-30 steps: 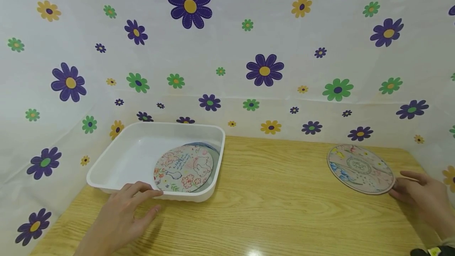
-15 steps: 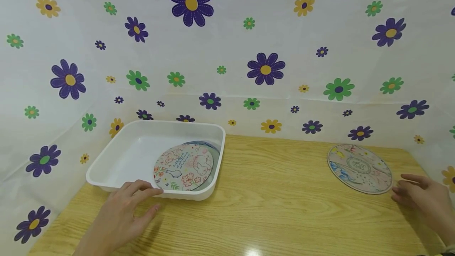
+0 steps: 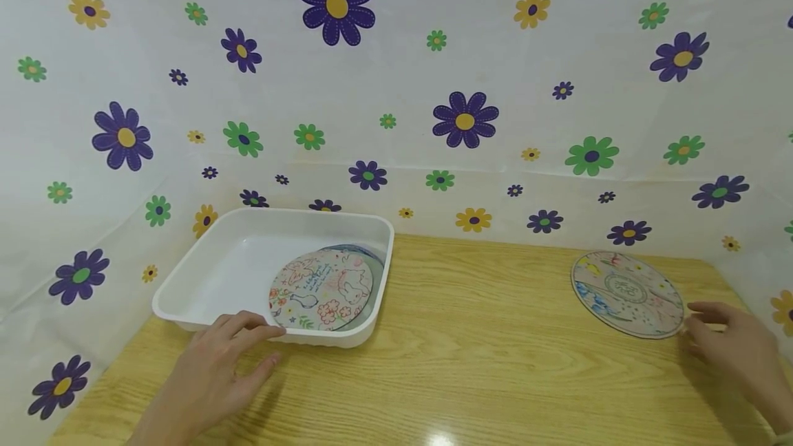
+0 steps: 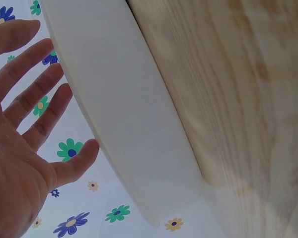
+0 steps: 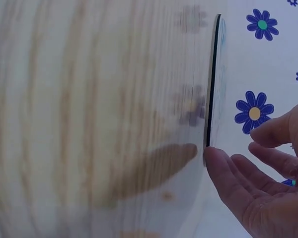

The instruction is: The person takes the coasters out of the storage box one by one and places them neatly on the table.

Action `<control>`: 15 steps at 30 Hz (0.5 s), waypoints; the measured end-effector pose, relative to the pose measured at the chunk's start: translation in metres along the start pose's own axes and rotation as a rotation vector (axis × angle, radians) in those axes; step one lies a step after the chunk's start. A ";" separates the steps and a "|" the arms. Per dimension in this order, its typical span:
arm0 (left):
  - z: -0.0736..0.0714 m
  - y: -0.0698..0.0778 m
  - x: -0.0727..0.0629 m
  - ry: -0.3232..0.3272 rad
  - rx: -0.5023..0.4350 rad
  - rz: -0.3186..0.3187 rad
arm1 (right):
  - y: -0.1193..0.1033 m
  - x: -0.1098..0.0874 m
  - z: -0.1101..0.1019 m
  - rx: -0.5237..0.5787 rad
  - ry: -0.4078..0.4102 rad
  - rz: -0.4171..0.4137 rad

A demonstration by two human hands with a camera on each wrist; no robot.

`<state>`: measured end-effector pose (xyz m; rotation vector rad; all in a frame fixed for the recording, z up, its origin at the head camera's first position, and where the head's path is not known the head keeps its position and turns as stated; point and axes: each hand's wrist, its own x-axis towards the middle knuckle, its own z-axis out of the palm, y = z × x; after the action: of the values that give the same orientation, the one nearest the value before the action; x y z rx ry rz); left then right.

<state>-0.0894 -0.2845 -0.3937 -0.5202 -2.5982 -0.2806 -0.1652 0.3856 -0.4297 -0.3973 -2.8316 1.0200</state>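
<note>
A thin round mat with a floral print and a dark edge lies at the right of the table. My right hand is beside its right edge, and in the right wrist view a fingertip is right at the mat's rim. The thumb stands apart from the fingers, with nothing pinched between them. My left hand rests its fingertips along the near rim of a white plastic tray. In the left wrist view its fingers are spread and relaxed. Inside the tray lies another round mat with a rabbit print.
Under the rabbit mat in the tray, the bluish edge of a further round piece shows. The wood-grain table stretches between tray and floral mat. A white sheet printed with flowers hangs behind and at the sides.
My right hand has released the floral mat's edge, drawn slightly away, then come back close to it. That mat now lies slightly further left. The left hand stays at the tray rim.
</note>
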 end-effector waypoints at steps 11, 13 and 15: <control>0.001 0.000 0.000 -0.006 -0.005 -0.017 | -0.021 -0.005 0.003 -0.305 -0.021 -0.223; 0.001 0.000 0.000 -0.007 -0.007 -0.019 | -0.025 -0.007 0.004 -0.317 -0.021 -0.246; 0.000 0.001 0.000 -0.007 -0.006 -0.019 | -0.028 -0.009 0.004 -0.321 -0.026 -0.266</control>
<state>-0.0897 -0.2838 -0.3938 -0.4992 -2.6116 -0.2933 -0.1633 0.3596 -0.4152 -0.0266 -2.9683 0.5268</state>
